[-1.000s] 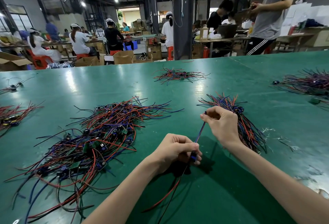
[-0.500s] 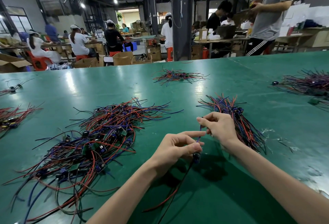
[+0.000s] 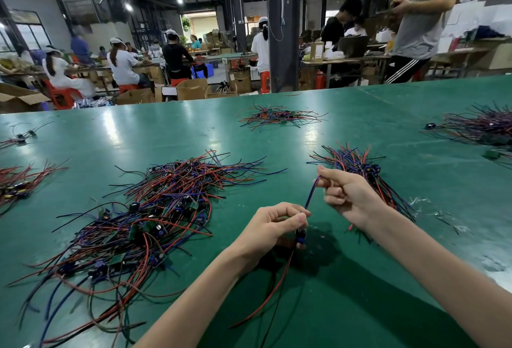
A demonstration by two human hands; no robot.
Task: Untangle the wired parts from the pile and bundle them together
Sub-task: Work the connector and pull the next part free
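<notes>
Left grip (image 3: 273, 226) is closed tight, thumb and forefinger pinching one wired part (image 3: 300, 237) right at its small dark component. Just up and to the right, the right grip (image 3: 349, 195) has its fingers curled round the far end of that part's blue wire (image 3: 309, 195), and the wire runs in a near-straight line between the two. Below the left grip a red lead (image 3: 273, 293) and a dark one trail loose toward the near edge of the desk (image 3: 360, 292), apparently clear of everything else. This looks like the straightening stroke, and the way to do it well is to hold the component firm in the left grip and pull smoothly with the right, no jerks, so the leads come out parallel, not kinked. Directly beyond the right grip, partly hidden by it, lies the sorted bundle (image 3: 357, 160), so the part should probably go there next, component end matching the others. Off to the left of the left grip sprawls the big tangled pile (image 3: 144, 217), so keep those trailing leads away from it or they could snag again.
</notes>
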